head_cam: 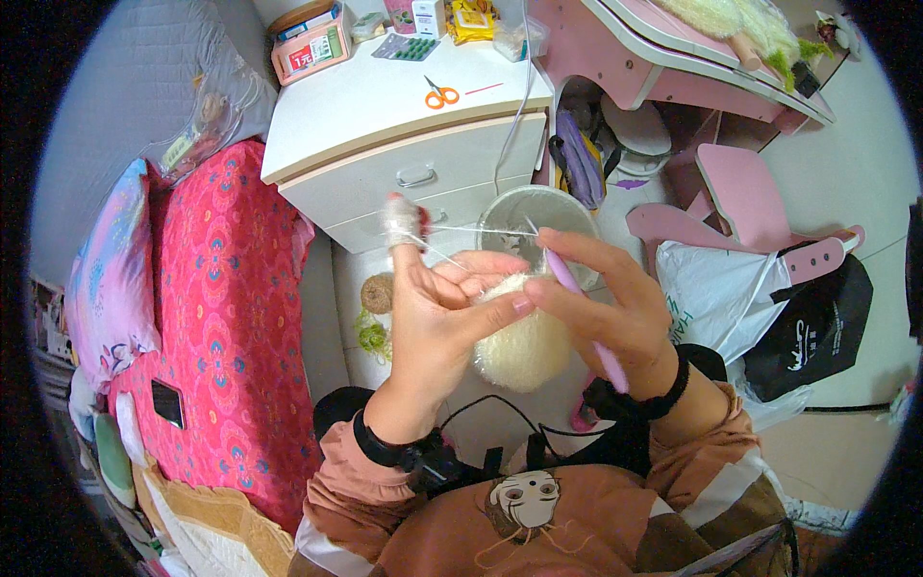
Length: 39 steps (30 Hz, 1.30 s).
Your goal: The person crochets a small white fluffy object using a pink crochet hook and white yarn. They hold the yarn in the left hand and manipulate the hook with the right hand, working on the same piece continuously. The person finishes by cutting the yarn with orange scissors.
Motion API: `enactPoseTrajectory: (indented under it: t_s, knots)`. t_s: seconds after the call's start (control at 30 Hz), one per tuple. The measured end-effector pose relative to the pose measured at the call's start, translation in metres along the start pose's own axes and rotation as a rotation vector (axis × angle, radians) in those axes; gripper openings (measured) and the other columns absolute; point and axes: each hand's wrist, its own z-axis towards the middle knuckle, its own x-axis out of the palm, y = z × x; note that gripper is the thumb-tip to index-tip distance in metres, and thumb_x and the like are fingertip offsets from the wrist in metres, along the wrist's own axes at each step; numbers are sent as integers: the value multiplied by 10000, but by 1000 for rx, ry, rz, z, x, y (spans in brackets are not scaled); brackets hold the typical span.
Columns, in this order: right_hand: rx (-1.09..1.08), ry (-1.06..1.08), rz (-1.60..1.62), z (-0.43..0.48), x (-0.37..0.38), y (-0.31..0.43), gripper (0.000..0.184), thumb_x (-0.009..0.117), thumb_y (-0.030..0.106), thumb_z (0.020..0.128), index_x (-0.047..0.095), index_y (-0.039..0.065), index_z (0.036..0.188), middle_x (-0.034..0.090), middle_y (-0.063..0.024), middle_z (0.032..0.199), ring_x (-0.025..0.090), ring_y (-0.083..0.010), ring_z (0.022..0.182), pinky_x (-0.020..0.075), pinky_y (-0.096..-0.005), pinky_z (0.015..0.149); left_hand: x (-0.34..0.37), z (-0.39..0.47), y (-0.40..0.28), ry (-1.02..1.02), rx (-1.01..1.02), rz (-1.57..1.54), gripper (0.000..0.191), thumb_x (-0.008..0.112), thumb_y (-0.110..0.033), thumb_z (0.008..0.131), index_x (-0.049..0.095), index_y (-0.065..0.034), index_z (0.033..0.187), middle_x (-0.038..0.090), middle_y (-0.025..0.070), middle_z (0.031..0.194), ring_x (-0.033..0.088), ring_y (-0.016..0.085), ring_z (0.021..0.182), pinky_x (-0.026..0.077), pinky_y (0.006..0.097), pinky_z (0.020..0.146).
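Note:
A fuzzy cream-coloured crocheted piece (523, 346) hangs from my left hand (440, 303), its top edge pinched between thumb and fingers. The raised left index finger wears a pale wrapping, and white yarn (479, 229) stretches from it across to the right. My right hand (613, 303) grips a crochet hook with a purple handle (566, 272); its thumb and index finger are close to the top of the piece. The hook's thin tip points up beside the yarn. Exactly where the tip meets the stitches is too small to tell.
Behind the hands stands a pale waste bin (541, 198). A brown yarn ball (376, 293) and green yarn (373, 335) lie on the floor. Orange-handled scissors (440, 94) rest on the white drawer cabinet (346, 122). A red-covered bed (216, 288) is on the left, a pink chair (743, 195) on the right.

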Motion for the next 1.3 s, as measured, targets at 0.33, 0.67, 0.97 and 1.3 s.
enactPoseTrajectory:
  t_s: [0.33,0.67,0.97,1.3]
  knots:
    - [610,-127,1177,0,8,-14,190,426,241,1027,460,68,1098,636,-228,1011,661,-322,962,557,-418,834,-14,3,-1,105,-95,-182,1152,661,154,747,-201,-81,1474,666,197,952,681,272,890,561,379,788]
    - [542,-131,1129,5,0,-12,149,472,174,1005,456,37,1061,628,-144,982,657,-248,949,559,-374,824,-12,2,-3,107,-35,-171,1109,650,162,742,-154,-47,1477,669,184,926,680,251,856,552,359,786]
    - [168,32,505,6,-9,-6,96,496,125,980,517,47,1030,646,-228,1005,660,-343,958,540,-438,836,0,-2,-2,-59,110,52,1044,686,110,729,6,-66,1502,659,150,855,667,204,746,551,310,713]
    - [-93,-53,37,0,6,7,276,698,92,758,666,107,1032,656,-152,1028,666,-310,884,546,-369,714,1,-5,6,-17,313,114,1152,674,149,768,-173,-129,1497,657,176,930,672,199,846,553,307,768]
